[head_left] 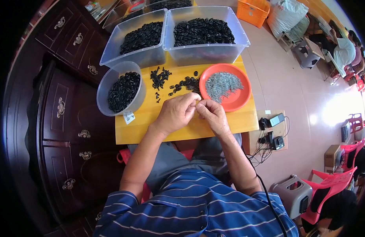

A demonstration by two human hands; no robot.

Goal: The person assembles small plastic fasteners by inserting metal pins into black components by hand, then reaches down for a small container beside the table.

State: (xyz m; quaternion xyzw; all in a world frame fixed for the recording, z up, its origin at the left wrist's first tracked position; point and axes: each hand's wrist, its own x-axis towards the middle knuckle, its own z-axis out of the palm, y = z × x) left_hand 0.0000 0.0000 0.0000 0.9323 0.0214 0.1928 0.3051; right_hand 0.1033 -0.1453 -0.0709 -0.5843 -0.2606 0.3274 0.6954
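Over the yellow table [151, 132] my left hand [176, 112] and my right hand [212, 115] meet, thumbs and forefingers pinched close together. Whatever lies between the fingertips is too small to make out. Just right of my right hand stands an orange-red plate [245, 98] holding a heap of thin silvery metal pins [224, 83]. Beyond my fingers small black round parts [188, 82] lie scattered. Further left is a loose pile of black stemmed pieces [160, 77]. A round clear tub [138, 93] of black parts [124, 91] stands at the table's left.
Two large clear bins [208, 55] [143, 57] of black parts fill the far side. A dark wooden cabinet [64, 122] borders the left. Cables and small devices [272, 136] sit on a board at the right, near a grey stool [291, 193]. Other people sit at the far right.
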